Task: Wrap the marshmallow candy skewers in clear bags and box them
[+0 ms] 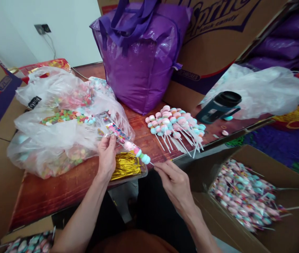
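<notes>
My left hand (pixel 107 154) is closed round a narrow printed plastic sleeve (pixel 116 131) over the table's front edge. A candy skewer (pixel 136 151) with pink, white and blue pieces sits partly inside that sleeve. My right hand (pixel 173 181) pinches the skewer's white stick end between thumb and fingers. Below the left hand lies a bundle of gold twist ties (pixel 125 165).
A pile of unwrapped candy skewers (pixel 176 124) lies on the red-brown table (pixel 59 189). Clear bags of coloured candy (pixel 59 119) sit left, a purple bag (pixel 141 56) behind, a dark mug (pixel 219 105) right. An open cardboard box (pixel 244 196) holds wrapped skewers.
</notes>
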Demonstrator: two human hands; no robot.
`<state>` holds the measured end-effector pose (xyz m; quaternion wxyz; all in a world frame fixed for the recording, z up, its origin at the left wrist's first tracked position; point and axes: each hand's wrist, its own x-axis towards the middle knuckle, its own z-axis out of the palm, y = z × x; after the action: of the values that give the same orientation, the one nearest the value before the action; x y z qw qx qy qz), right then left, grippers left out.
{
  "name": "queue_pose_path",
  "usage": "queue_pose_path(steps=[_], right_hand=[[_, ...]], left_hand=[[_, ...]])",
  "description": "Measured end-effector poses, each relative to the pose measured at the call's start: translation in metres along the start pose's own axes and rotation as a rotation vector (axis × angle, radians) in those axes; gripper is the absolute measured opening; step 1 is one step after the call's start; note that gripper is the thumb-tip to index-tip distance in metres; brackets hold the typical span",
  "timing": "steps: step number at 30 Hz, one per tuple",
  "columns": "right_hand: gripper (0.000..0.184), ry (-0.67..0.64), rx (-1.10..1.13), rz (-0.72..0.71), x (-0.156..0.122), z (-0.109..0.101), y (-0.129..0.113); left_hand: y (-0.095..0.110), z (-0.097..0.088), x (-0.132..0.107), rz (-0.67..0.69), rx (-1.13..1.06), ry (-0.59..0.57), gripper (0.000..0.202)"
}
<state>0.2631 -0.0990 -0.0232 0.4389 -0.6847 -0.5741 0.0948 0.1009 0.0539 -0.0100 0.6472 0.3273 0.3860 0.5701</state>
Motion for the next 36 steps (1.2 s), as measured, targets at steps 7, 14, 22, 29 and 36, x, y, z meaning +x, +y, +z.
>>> queue_pose_path(steps=[7,14,22,29,36], right_hand=[[0.023,-0.01,0.029,-0.017,0.0,0.011,-0.004],[0.031,-0.033,-0.26,-0.096,0.001,0.016,-0.01],[0.023,-0.195,0.366,0.179,0.013,0.02,-0.033],[0.021,-0.247,0.788,0.566,0.017,0.024,-0.035],[0.023,-0.064,0.365,0.302,0.024,0.048,-0.047]], left_hand=[[0.0,-0.001,0.001,-0.045,-0.021,0.035,0.04],[0.0,0.009,-0.011,-0.086,0.074,-0.007,0.042],[-0.002,0.012,-0.019,-0.246,-0.008,-0.139,0.041],[0.004,0.011,-0.018,-0.362,-0.08,-0.182,0.035],[-0.007,0.017,-0.034,-0.391,-0.076,-0.259,0.036]])
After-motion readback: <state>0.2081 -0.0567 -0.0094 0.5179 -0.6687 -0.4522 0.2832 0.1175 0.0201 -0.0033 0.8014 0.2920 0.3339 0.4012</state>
